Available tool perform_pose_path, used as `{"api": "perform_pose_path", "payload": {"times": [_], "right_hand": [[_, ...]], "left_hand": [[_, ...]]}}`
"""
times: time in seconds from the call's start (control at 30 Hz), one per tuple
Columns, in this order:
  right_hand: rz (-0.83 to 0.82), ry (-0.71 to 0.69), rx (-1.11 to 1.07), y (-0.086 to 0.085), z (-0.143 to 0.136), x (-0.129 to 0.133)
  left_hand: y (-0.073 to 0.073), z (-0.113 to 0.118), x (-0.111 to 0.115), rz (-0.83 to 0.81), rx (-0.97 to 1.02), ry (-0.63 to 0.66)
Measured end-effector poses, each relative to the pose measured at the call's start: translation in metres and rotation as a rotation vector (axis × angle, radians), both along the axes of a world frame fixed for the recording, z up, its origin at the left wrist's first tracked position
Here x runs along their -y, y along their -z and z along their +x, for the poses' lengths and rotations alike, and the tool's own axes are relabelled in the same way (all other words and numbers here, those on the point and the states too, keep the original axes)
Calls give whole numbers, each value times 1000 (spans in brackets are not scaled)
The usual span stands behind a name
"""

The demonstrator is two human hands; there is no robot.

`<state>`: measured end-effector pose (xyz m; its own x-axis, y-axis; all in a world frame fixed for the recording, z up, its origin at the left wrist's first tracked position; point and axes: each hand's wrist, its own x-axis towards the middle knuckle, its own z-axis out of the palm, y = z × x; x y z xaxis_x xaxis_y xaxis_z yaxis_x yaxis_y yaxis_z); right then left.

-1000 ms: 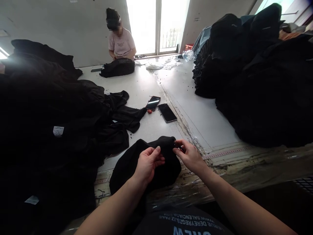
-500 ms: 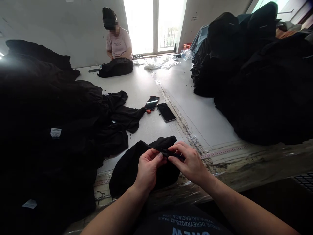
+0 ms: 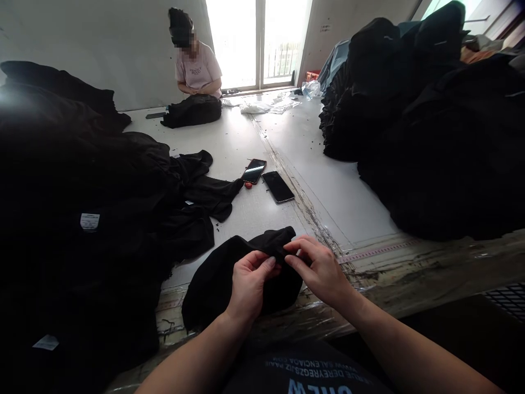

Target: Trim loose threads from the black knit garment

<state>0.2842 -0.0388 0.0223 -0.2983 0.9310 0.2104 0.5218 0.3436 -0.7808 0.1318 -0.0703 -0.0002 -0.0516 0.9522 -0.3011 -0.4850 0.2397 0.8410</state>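
Observation:
A black cloth piece (image 3: 213, 279) lies bunched at the near edge of the white table (image 3: 241, 219). My left hand (image 3: 251, 279) pinches its upper fold between thumb and fingers. Just to the right, my right hand (image 3: 314, 265) has its thumb and fingertips drawn together at the same fold; what it holds is dark and too small to make out against the cloth. The fingertips of both hands are a short gap apart.
Large piles of black garments stand at left (image 3: 82, 175) and right (image 3: 435, 137). Two phones (image 3: 254, 171) (image 3: 278, 186) and a small red object (image 3: 248, 186) lie mid-table. Across it, a person (image 3: 198, 68) sits behind a black bundle (image 3: 192, 110). A pink measuring tape (image 3: 377, 251) runs along the near right.
My right hand's fingers have shifted slightly, and the dark object seen between them before no longer shows clearly. The person opposite has moved their hands closer together above the bundle.

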Motion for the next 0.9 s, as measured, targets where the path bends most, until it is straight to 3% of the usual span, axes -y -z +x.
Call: {"api": "perform_pose_path", "payload": {"times": [0.3,0.6,0.67,0.77,0.83,0.9], "right_hand": [[70,-74,97,-3,-7,0],[63,-26,22,-3,-6,-6],[50,-39,3,-4,-5,-11],[-75,-210,48,-2,-4,-15],[-129,-260,85,2,-3,-16],[-124,-226,86,8,1,-16]], "left_hand": [[4,2,2,12,20,43],[3,2,3,-28,-56,63],[1,1,6,5,-174,141],[-1,-12,9,193,-522,267],[0,-27,7,400,-835,168],[1,-46,1,539,-1098,-59]]}}
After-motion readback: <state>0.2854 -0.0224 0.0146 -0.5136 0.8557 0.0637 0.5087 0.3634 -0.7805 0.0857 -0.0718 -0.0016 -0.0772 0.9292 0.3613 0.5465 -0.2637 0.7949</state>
